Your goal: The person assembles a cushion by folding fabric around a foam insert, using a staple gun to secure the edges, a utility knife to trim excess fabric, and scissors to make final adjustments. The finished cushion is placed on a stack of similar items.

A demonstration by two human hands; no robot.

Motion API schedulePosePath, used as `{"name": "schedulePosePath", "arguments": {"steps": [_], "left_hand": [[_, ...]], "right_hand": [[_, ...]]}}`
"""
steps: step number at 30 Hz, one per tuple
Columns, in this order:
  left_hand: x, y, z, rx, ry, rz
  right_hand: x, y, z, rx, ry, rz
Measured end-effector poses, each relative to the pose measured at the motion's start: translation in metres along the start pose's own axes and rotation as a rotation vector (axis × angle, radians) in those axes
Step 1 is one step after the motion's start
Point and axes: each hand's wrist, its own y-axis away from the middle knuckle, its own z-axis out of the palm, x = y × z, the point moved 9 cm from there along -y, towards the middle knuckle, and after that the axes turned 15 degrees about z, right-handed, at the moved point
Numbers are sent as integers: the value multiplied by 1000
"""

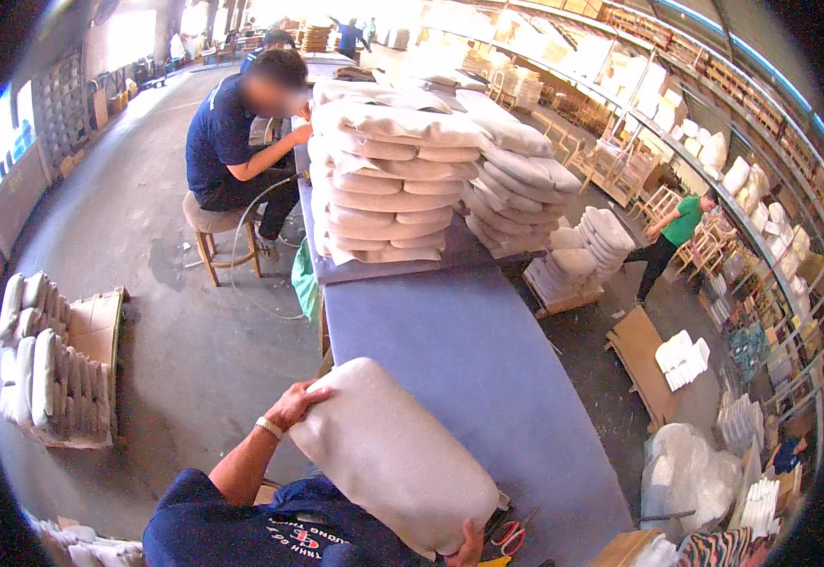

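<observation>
While the left hand (294, 404) is pressing its fingers over the cream seat cushion's (393, 454) top edge, the right hand (472, 548) is gripping underneath, cushion resting tilted across the blue-grey table (488, 378) near red-handled scissors (509, 535).

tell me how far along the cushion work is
Done, it seems: tall stacks of cushions at the table's far end. In hand: one cushion, left hand on its top edge, right hand at its lower end. Left: perhaps the pieces on the floor.
</observation>
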Motion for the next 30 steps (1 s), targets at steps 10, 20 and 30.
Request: {"name": "schedulePosePath", "arguments": {"steps": [10,20,30], "left_hand": [[236,-59,76,-506,695,506],[-103,-139,-84,-338,-598,189],[-343,74,-461,468,-624,-803]], "right_hand": [[-92,22,130,43,-332,-742],[-397,124,451,-1523,-500,-729],[-605,151,641,-720,-454,-1269]]}}
